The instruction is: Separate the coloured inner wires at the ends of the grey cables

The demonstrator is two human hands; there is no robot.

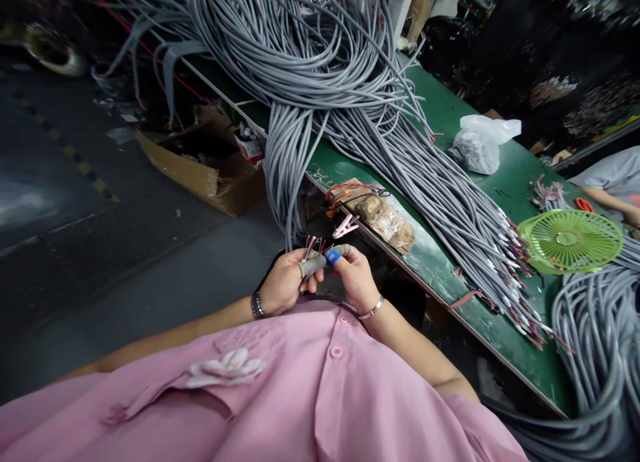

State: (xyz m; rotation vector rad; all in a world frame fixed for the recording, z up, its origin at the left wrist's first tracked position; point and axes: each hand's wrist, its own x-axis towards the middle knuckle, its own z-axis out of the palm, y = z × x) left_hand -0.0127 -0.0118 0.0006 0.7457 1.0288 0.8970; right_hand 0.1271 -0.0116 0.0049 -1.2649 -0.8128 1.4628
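Observation:
In front of my pink shirt, my left hand (283, 285) is closed on the end of a grey cable, where thin coloured wires (311, 243) fan out above the fingers. Close beside it, my right hand (359, 279) pinches at the same wires, with thumb and forefinger together. Grey covers sit on fingers of both hands, and the right thumb has a blue wrap. The cable's lower part is hidden by my fingers. A hanging bundle of grey cables (286, 162) drops over the table edge just beyond my hands. A pale pink clip (345, 227) is near the right hand.
Coils of grey cable (300, 49) cover the green table (435, 92). A green fan (570, 241) and a plastic bag (481, 145) stand there. Cardboard with tape (383, 219) lies at the edge. An open carton (200, 165) is on the floor. Another person's arm (613, 199) shows at right.

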